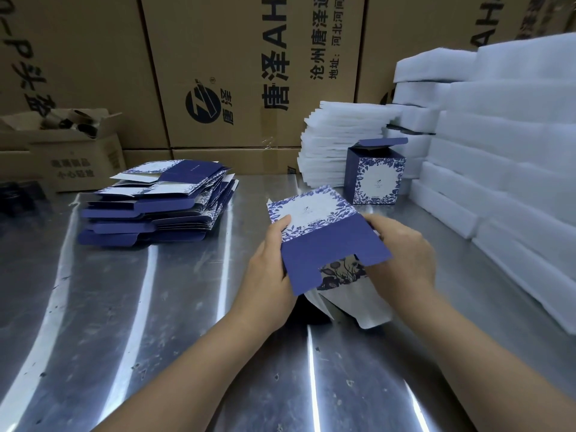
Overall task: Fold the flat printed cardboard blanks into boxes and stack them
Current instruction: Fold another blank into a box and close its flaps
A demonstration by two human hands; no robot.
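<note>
A person's left hand (268,266) and right hand (402,254) hold a navy-and-white floral-printed cardboard blank (324,232), partly folded, just above a scuffed stainless-steel table (124,307). The left thumb pinches the blank's near-left edge against the fingers beneath, and the right hand's fingers curl round its right side. A plain navy flap juts toward the camera, and a white flap hangs below, close to the steel. To the left, well apart from the hands, lies a loose, fanned stack of flat navy-and-white blanks (156,201), with a wide band of bare steel between it and the hands and more bare steel at the near edge. Just beyond the held blank stands a finished navy box with a white floral front panel (377,179), its lid flap raised; the small mark in its panel is too fine to read. The box sits between a stack of thin white foam sheets (330,145) and thick white foam blocks (514,151) that wall in the table's right side. Tall brown corrugated cartons (249,73) close off the back, printed sideways with a round logo, "唐泽", "AH" and "地址:河北河间". A small open brown carton (71,151) at far left bears inverted Chinese print, too blurred to read.
</note>
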